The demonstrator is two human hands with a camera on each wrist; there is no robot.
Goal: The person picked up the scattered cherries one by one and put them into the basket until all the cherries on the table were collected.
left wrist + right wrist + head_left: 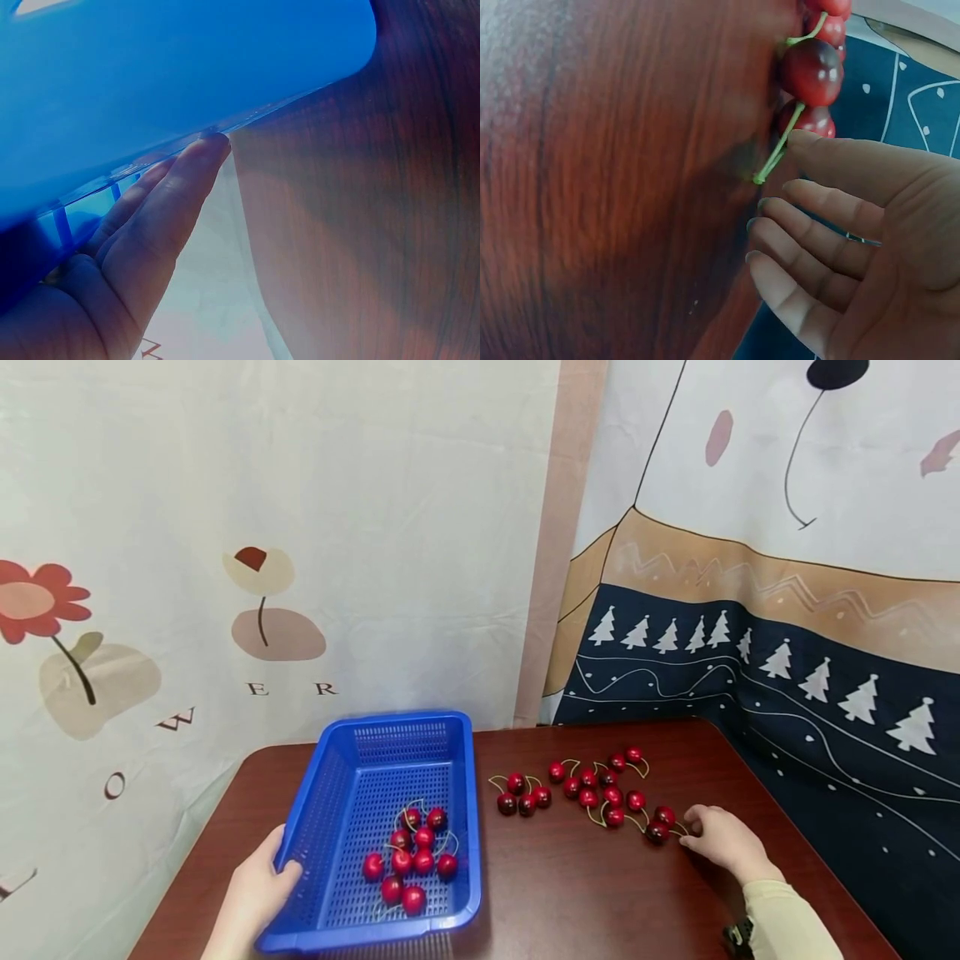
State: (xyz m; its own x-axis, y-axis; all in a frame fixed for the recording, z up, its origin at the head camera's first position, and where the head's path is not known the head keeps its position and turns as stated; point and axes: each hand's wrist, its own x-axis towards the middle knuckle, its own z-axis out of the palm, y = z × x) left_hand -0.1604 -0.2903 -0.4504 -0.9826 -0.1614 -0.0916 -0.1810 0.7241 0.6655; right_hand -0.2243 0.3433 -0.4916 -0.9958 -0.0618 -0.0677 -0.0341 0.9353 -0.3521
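A blue plastic basket (pixel 474 827) with perforated walls stands at the left of the table, several red cherries (pixel 423 861) lying inside it. My left hand (pixel 257 881) grips the basket's left side, thumb over the rim; the left wrist view shows its fingers (pixel 169 217) against the outside, below the rim. At the right, my right hand (pixel 727 842) is beside a pair of cherries with green stems, a dark one (pixel 657 832) and a redder one (pixel 664 815). In the right wrist view its thumb is close to a stem (pixel 781 142), and its loosely bent fingers hold nothing.
More loose cherries (pixel 588 779) are scattered over the back of the brown wooden table (pixel 570 893). A smaller cluster (pixel 527 803) lies just right of the basket. Printed cloth (pixel 420 527) hangs behind the table and along its right side. A dark wristband (pixel 738 937) is on my right wrist.
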